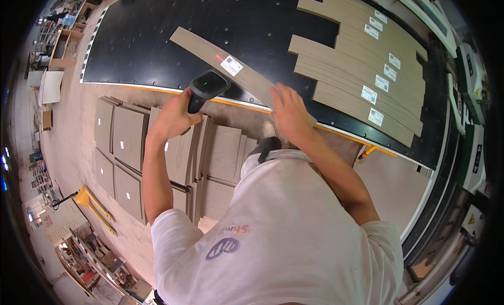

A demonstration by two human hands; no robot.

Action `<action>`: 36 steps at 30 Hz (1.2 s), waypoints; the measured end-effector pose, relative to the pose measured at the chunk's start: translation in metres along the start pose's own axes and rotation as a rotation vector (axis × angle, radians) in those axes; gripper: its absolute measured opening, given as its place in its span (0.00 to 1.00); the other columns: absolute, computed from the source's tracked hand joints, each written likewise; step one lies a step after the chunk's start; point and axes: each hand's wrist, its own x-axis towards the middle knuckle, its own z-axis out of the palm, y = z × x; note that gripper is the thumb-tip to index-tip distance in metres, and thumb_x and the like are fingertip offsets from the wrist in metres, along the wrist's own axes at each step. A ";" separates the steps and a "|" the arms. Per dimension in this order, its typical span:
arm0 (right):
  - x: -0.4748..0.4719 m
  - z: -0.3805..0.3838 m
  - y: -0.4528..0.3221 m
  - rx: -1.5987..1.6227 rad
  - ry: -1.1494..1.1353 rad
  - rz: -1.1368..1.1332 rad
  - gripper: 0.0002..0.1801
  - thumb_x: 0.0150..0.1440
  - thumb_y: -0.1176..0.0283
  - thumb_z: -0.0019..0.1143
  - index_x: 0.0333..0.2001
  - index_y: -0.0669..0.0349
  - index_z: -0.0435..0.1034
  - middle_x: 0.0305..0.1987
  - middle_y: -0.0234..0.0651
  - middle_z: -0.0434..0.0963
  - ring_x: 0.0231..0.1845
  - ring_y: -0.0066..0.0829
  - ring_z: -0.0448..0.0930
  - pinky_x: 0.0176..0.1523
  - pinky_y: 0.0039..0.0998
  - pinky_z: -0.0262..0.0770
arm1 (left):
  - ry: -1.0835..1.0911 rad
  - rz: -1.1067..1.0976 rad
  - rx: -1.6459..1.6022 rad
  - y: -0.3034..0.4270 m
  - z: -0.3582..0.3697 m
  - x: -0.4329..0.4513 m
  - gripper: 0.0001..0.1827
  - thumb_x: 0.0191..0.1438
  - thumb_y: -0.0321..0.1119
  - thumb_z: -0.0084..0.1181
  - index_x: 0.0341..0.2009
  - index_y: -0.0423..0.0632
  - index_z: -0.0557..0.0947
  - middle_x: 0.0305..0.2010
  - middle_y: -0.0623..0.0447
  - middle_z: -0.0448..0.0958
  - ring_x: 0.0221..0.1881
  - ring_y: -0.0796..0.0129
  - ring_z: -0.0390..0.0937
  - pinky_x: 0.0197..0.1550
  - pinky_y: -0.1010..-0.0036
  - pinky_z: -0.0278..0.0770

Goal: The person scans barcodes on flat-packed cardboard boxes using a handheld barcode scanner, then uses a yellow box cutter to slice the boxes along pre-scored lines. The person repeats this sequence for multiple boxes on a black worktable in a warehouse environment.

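Observation:
My left hand (173, 116) grips a black handheld barcode scanner (210, 84) with a small green light on its top. Its red beam falls beside a white printed label (231, 66) on a narrow grey-brown wood-grain panel strip (197, 46). The strip lies slanted over the black machine table (157, 37), its near end reaching the table's front edge. My right hand (290, 108) holds that near end, fingers over the strip's edge. On the table's right part, several similar labelled strips (354, 69) lie side by side with staggered ends.
Below the table at left, stacks of labelled panels (130, 136) stand on the floor. A yellow pallet truck (92, 204) is farther back at lower left. White and green machine housings (468, 80) border the table at right. Shelving (65, 47) stands at upper left.

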 end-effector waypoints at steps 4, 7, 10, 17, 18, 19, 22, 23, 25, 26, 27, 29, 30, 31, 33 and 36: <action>-0.002 0.002 0.000 -0.007 -0.002 0.006 0.29 0.53 0.77 0.56 0.59 0.70 0.66 0.63 0.52 0.68 0.63 0.50 0.69 0.63 0.46 0.68 | 0.022 0.035 0.035 -0.001 0.001 -0.002 0.30 0.43 0.33 0.60 0.53 0.34 0.74 0.27 0.36 0.75 0.31 0.47 0.76 0.40 0.62 0.75; -0.003 0.001 0.005 -0.032 -0.032 0.027 0.36 0.49 0.74 0.64 0.63 0.69 0.63 0.66 0.52 0.65 0.66 0.52 0.67 0.67 0.45 0.65 | 0.025 0.031 0.010 -0.004 0.002 0.002 0.30 0.42 0.33 0.60 0.53 0.35 0.74 0.26 0.37 0.74 0.29 0.50 0.77 0.37 0.61 0.75; -0.008 -0.001 0.001 -0.045 -0.073 0.036 0.31 0.53 0.72 0.58 0.61 0.69 0.65 0.64 0.55 0.68 0.64 0.53 0.68 0.67 0.46 0.64 | 0.063 0.162 -0.089 -0.025 0.012 0.003 0.30 0.42 0.33 0.60 0.53 0.39 0.75 0.25 0.38 0.75 0.26 0.52 0.76 0.32 0.61 0.76; -0.032 -0.037 -0.006 0.028 -0.089 0.085 0.33 0.49 0.72 0.64 0.59 0.68 0.66 0.61 0.50 0.68 0.55 0.51 0.70 0.56 0.46 0.69 | 0.137 0.117 -0.878 -0.047 0.109 0.039 0.18 0.46 0.28 0.58 0.43 0.34 0.80 0.36 0.49 0.83 0.39 0.68 0.79 0.43 0.71 0.77; -0.044 -0.048 -0.002 0.046 -0.074 0.101 0.33 0.49 0.72 0.65 0.59 0.68 0.66 0.61 0.50 0.68 0.55 0.51 0.70 0.56 0.46 0.69 | 0.110 0.105 -0.955 -0.029 0.117 0.041 0.19 0.46 0.29 0.58 0.44 0.34 0.80 0.38 0.49 0.84 0.39 0.68 0.79 0.44 0.72 0.77; -0.060 -0.057 0.000 0.076 -0.075 0.107 0.34 0.48 0.71 0.66 0.59 0.68 0.66 0.61 0.50 0.68 0.55 0.51 0.70 0.56 0.47 0.69 | 0.091 0.070 -1.036 -0.015 0.128 0.034 0.20 0.47 0.29 0.58 0.45 0.33 0.80 0.40 0.48 0.84 0.40 0.68 0.80 0.46 0.72 0.77; -0.104 -0.076 0.025 -0.022 -0.113 0.127 0.33 0.47 0.73 0.64 0.59 0.67 0.68 0.61 0.51 0.68 0.57 0.52 0.69 0.59 0.49 0.68 | 0.049 0.094 -1.185 -0.004 0.168 0.035 0.23 0.48 0.29 0.59 0.51 0.35 0.80 0.44 0.50 0.83 0.40 0.69 0.79 0.44 0.74 0.76; -0.120 -0.081 0.033 -0.066 -0.138 0.128 0.33 0.47 0.73 0.64 0.59 0.67 0.68 0.62 0.51 0.68 0.57 0.53 0.69 0.59 0.49 0.68 | 0.045 0.068 -1.261 -0.003 0.183 0.036 0.24 0.48 0.30 0.60 0.52 0.36 0.80 0.44 0.51 0.82 0.40 0.70 0.79 0.43 0.74 0.76; -0.140 -0.107 0.051 -0.150 -0.206 0.003 0.33 0.46 0.75 0.62 0.58 0.66 0.68 0.62 0.51 0.68 0.58 0.55 0.69 0.62 0.50 0.67 | 0.125 0.014 -1.214 0.010 0.197 0.035 0.21 0.48 0.31 0.64 0.48 0.39 0.80 0.39 0.56 0.79 0.38 0.72 0.76 0.43 0.74 0.75; -0.154 -0.116 0.064 -0.112 -0.225 0.085 0.33 0.45 0.75 0.63 0.59 0.65 0.68 0.63 0.50 0.68 0.60 0.55 0.68 0.63 0.50 0.66 | 0.090 -0.007 -1.217 0.019 0.199 0.035 0.20 0.48 0.31 0.64 0.47 0.41 0.81 0.39 0.56 0.79 0.39 0.72 0.76 0.43 0.74 0.75; -0.167 -0.122 0.076 -0.081 -0.245 0.167 0.34 0.44 0.76 0.63 0.59 0.64 0.68 0.63 0.49 0.69 0.61 0.56 0.68 0.65 0.50 0.65 | 0.094 0.005 -1.242 0.025 0.205 0.035 0.19 0.48 0.31 0.63 0.47 0.42 0.81 0.39 0.56 0.80 0.39 0.72 0.77 0.44 0.73 0.76; -0.176 -0.161 0.084 -0.094 -0.210 0.210 0.34 0.44 0.79 0.62 0.59 0.63 0.68 0.65 0.46 0.69 0.64 0.53 0.67 0.67 0.47 0.65 | 0.091 -0.051 -1.200 0.042 0.207 0.032 0.17 0.51 0.35 0.61 0.45 0.44 0.81 0.30 0.60 0.77 0.23 0.79 0.72 0.21 0.80 0.66; -0.183 -0.176 0.094 -0.097 -0.224 0.254 0.34 0.43 0.81 0.62 0.59 0.63 0.68 0.65 0.44 0.69 0.64 0.51 0.67 0.67 0.46 0.65 | 0.081 -0.064 -1.194 0.054 0.209 0.031 0.15 0.53 0.38 0.60 0.44 0.45 0.81 0.25 0.62 0.73 0.16 0.82 0.66 0.13 0.83 0.54; -0.188 -0.188 0.106 -0.107 -0.226 0.281 0.34 0.43 0.82 0.62 0.59 0.63 0.68 0.65 0.42 0.69 0.65 0.49 0.67 0.68 0.44 0.66 | 0.013 -0.073 -1.175 0.064 0.204 0.030 0.15 0.54 0.38 0.59 0.44 0.46 0.81 0.23 0.62 0.72 0.15 0.82 0.65 0.12 0.82 0.53; -0.200 -0.210 0.117 -0.126 -0.225 0.328 0.34 0.44 0.83 0.61 0.58 0.63 0.68 0.65 0.41 0.69 0.64 0.48 0.68 0.67 0.43 0.66 | -0.010 -0.115 -1.196 0.084 0.212 0.030 0.15 0.54 0.38 0.60 0.44 0.45 0.81 0.24 0.62 0.73 0.15 0.82 0.66 0.12 0.82 0.53; -0.215 -0.224 0.139 -0.149 -0.188 0.354 0.30 0.45 0.84 0.61 0.56 0.64 0.70 0.64 0.41 0.70 0.64 0.47 0.69 0.66 0.42 0.67 | -0.041 -0.098 -1.152 0.107 0.233 0.029 0.15 0.54 0.38 0.62 0.44 0.45 0.82 0.25 0.62 0.73 0.15 0.82 0.65 0.12 0.82 0.53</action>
